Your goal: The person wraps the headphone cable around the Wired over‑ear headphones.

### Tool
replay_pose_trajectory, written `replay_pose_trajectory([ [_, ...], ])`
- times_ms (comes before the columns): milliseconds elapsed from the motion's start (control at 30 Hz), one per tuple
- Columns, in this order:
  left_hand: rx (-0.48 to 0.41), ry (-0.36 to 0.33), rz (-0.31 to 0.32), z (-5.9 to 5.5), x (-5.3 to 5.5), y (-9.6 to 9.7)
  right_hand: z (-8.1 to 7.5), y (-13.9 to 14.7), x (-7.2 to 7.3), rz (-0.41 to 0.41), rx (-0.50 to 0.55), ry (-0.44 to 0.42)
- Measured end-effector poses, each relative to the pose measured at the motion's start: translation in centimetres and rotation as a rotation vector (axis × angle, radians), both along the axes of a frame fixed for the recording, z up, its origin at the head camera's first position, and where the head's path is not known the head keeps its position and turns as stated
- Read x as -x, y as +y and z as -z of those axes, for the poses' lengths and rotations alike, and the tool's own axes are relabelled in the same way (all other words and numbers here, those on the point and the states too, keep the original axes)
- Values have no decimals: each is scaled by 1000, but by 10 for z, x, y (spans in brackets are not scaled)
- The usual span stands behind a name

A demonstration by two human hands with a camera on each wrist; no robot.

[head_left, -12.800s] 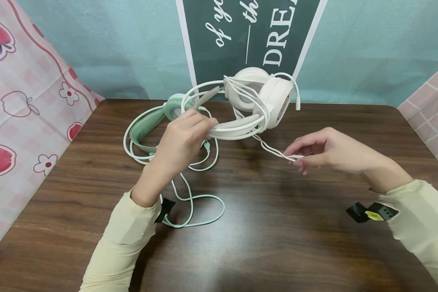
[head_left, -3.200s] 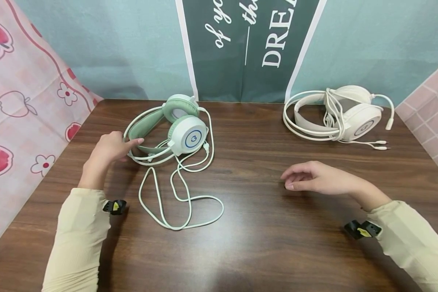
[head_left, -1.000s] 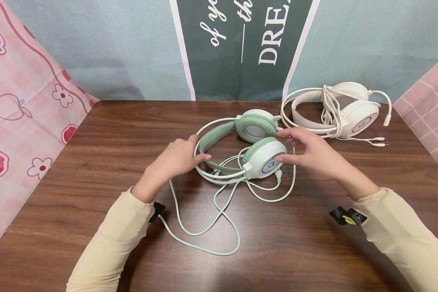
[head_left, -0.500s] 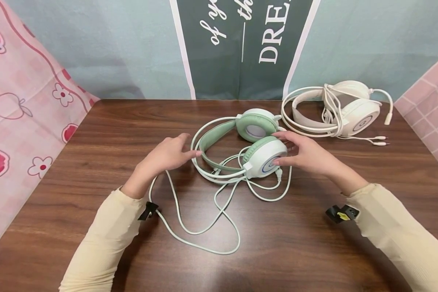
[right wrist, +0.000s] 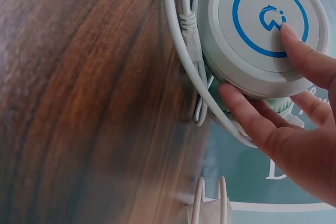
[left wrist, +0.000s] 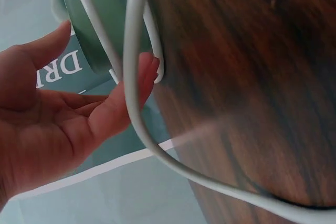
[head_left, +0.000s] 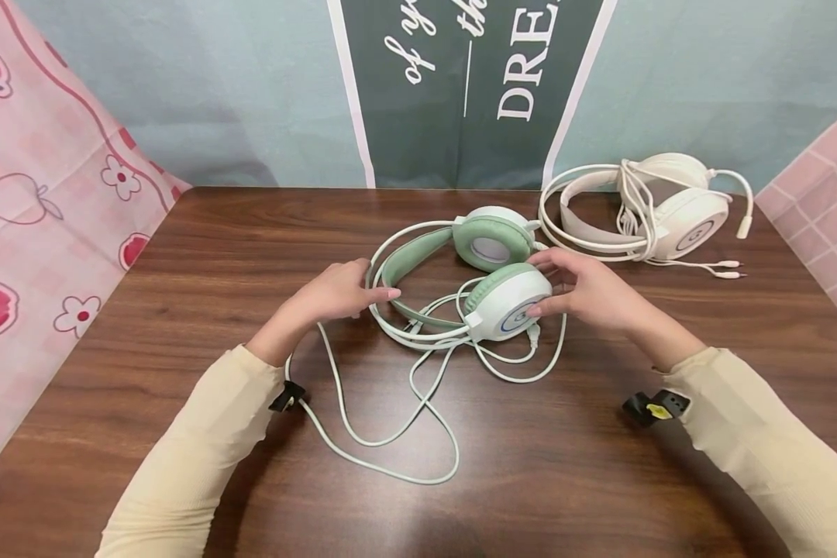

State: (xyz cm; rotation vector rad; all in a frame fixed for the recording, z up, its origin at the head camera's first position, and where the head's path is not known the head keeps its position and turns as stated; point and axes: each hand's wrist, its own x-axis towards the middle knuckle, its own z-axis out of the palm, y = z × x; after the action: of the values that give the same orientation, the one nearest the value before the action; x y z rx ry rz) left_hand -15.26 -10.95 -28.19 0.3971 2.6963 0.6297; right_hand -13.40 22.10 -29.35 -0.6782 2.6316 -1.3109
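Observation:
Green-and-white headphones (head_left: 508, 314) lie on the table, with a pale cable looping loosely in front. My left hand (head_left: 331, 293) is at the headband end, fingers extended; in the left wrist view, the fingertips are beside the headband (left wrist: 94, 30), behind a strand of cable (left wrist: 131, 51). Contact there is hard to judge. My right hand (head_left: 582, 291) holds the near ear cup. In the right wrist view, its thumb lies on the blue-ringed face (right wrist: 270, 19) while the other fingers curve round the rim. A white headset (head_left: 683, 221) with a microphone sits behind, to the right.
The wooden table (head_left: 565, 473) extends in front of both hands. A blue cloth backdrop (head_left: 251, 101) with a dark lettered panel (head_left: 453, 139) hangs along the back edge. Patterned cloth (head_left: 56, 232) borders the left side and pink tile-pattern covering (head_left: 823, 186) the right.
The white headset, earlier in my left hand, now rests at the back right. The green headphones have shifted from left to middle. My left hand drew back slightly, then returned to the headband.

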Motion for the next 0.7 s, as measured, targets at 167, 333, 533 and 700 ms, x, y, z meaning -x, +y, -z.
replay_pose_trajectory([
  [167,-7,108,88,-7,-3,-5,4,5,0,8,13,9],
  [333,-1,262,256,-19,-12,-6,4,10,-1,27,39,-12],
  [533,34,346,458,-19,-16,-2,3,16,-1,28,81,-32],
  [700,14,365,471,-17,-19,0,2,24,-2,0,146,-56],
])
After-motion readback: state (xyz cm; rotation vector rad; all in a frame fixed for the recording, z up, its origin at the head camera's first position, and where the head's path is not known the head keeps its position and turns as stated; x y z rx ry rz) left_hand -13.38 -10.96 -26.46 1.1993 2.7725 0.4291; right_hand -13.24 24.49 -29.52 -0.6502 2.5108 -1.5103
